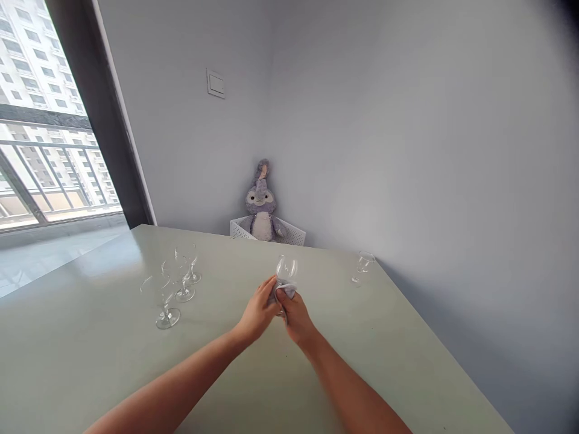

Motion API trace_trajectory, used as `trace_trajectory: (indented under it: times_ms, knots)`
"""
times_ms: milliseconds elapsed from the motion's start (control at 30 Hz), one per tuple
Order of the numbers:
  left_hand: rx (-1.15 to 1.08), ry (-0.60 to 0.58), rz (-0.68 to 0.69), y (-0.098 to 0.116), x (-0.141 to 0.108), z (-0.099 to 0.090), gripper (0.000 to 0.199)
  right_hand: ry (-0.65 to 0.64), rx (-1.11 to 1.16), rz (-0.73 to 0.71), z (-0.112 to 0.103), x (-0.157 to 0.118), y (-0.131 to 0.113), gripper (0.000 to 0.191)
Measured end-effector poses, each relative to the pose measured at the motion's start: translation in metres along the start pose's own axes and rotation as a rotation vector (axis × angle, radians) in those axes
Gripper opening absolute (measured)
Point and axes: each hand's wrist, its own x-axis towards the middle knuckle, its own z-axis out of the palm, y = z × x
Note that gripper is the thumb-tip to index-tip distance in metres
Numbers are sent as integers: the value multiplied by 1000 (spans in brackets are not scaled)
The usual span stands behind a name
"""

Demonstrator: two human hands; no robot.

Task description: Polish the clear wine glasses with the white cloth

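Observation:
Over the middle of the table a clear stemmed glass [286, 267] is upright between my hands, its bowl showing above my fingers. My left hand [261, 308] is closed around the lower part of the glass from the left side. From the right, my right hand [295, 310] pinches a grey cloth [286, 289] against the glass, thumb on top. Cloth and fingers hide most of the stem and foot. To the left stand several more stemmed glasses, the nearest glass [167, 316] in front. Another small stemmed glass [364, 261] is near the table's right edge.
The pale green table [136, 374] reaches toward the corner, its right edge running along the wall. Behind it, a purple plush toy [261, 211] sits in a white perforated basket [296, 235]. A light switch [216, 84] is on the wall; a window is at far left.

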Motion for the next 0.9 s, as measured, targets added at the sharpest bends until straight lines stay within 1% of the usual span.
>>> trace_trajectory:
  times_ms: [67, 100, 167, 200, 233, 300, 400, 467, 533, 600, 667, 733, 767, 833, 900]
  knots:
    - [-291, -93, -187, 7, 4, -8, 50, -78, 0, 82, -8, 2, -2, 36]
    - [-393, -113, -250, 10, 6, -12, 54, -139, 0, 131, -11, 1, -3, 34]
    - [-489, -129, -313, 15, 10, -18, 62, -256, -17, 202, -13, 0, -5, 33]
    - [-503, -126, -324, 16, 12, -20, 62, -290, -34, 215, -14, 0, -6, 33]
    - [-516, -111, -326, 16, 13, -22, 62, -299, -53, 214, -14, 0, -7, 33]
    - [-553, -45, -302, 15, 17, -24, 59, -234, -90, 166, -14, 2, -8, 33]
    - [-611, 93, -229, 11, 21, -24, 56, -114, -165, 94, -15, 7, -5, 34]
    - [-633, 160, -193, 8, 21, -21, 55, -90, -269, 96, -13, 8, 0, 34]
    - [-629, 207, -162, 6, 18, -15, 56, -98, -423, 118, -10, 5, 6, 33]
    - [-600, 230, -114, 5, 15, -10, 57, -93, -638, 55, -5, 0, 10, 32]
    - [-562, 253, -55, 3, 13, -8, 57, -73, -909, -104, 1, -7, 12, 29]
    - [-527, 295, -7, 2, 15, -10, 57, -68, -1181, -278, 8, -14, 12, 33]
    - [-510, 322, 11, 2, 16, -12, 56, -77, -1300, -339, 12, -17, 12, 36]
    - [-475, 373, 43, 1, 21, -19, 54, -116, -1489, -418, 19, -22, 11, 38]
    - [-441, 418, 89, 1, 26, -26, 53, -163, -1605, -452, 25, -27, 8, 39]
